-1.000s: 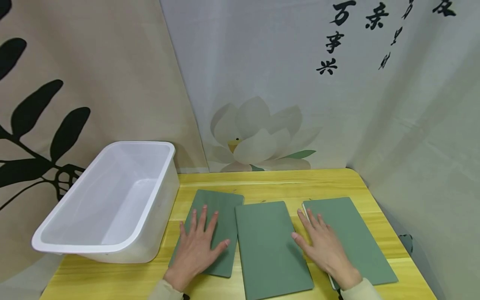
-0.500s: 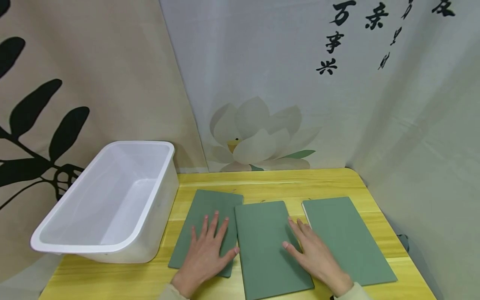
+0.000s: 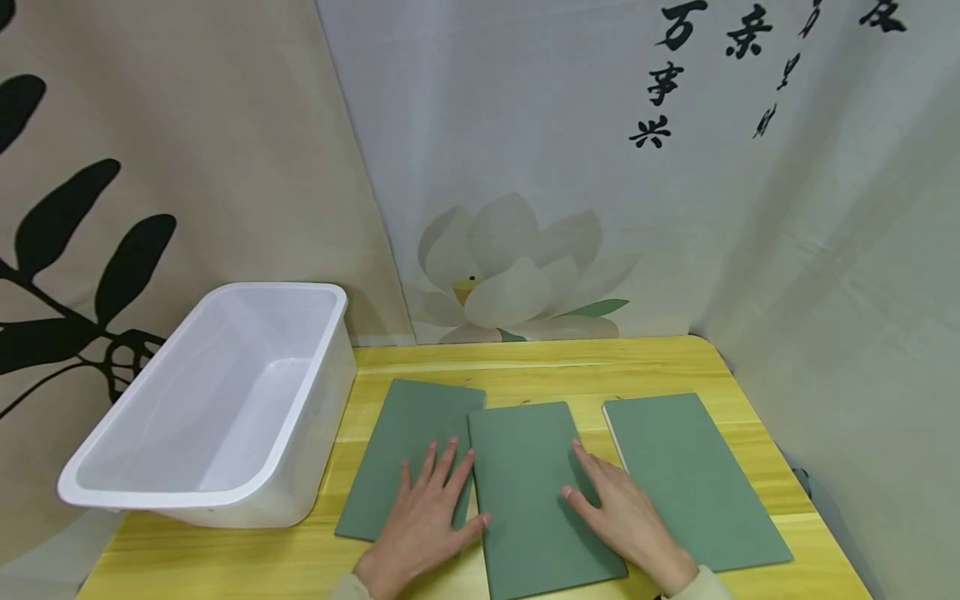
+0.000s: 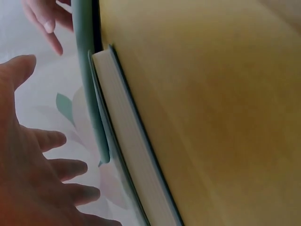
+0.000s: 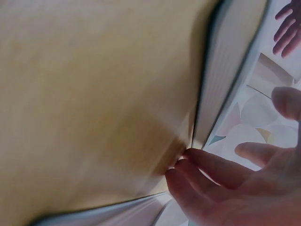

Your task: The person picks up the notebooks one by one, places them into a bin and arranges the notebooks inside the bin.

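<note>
Green, Side by Side

Released, the left hand (image 3: pixel 427 527) spread over the left book (image 3: pixel 412 421); loose too, the right hand (image 3: pixel 628 518) crossed the right edge of the middle book (image 3: pixel 521 483). The right book (image 3: pixel 697 487) shared their wooden table (image 3: pixel 247 557). Lotus-printed cloth (image 3: pixel 517 267) hung behind.

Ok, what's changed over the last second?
The left hand slid right across the left book, its thumb now reaching the middle book. The right hand moved left, off the right book's left edge to the middle book's right edge. I see nothing gripped or let go. All three books and the white tub stayed put.
</note>
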Demonstrator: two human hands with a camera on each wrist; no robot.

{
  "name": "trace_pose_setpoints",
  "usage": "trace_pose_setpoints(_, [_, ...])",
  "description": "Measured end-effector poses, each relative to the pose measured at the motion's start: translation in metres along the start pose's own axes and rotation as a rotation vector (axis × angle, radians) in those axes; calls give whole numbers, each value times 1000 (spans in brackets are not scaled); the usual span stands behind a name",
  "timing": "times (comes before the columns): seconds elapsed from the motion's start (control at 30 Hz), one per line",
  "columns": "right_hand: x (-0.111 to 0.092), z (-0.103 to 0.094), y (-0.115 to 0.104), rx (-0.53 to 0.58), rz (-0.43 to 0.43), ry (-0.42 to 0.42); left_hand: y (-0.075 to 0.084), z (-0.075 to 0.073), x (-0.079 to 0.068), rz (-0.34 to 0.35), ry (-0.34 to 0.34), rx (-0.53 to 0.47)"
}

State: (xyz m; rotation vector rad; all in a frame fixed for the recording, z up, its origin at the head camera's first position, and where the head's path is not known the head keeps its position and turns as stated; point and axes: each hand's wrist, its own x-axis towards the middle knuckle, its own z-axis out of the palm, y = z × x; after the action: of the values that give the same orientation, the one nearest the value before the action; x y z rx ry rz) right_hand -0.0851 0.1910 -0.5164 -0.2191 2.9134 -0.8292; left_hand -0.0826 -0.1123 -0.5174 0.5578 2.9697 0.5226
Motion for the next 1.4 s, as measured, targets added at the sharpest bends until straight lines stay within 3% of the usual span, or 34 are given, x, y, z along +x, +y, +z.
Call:
trace_pose_setpoints(0.53, [2,3,-2,-33,-38,31,-1,7,-1,56,-136,-16])
trace_pose_setpoints(1.0, [7,0,-5,35,22,5,-1,7,0,60,-164,-18])
trace_pose_setpoints(1.13, [9,-1,-5,92,47,-7,0,7,1,60,-166,-19])
trace_pose_setpoints(1.4, [8,-6,1,323,105,-24,0,7,4,65,-171,-40])
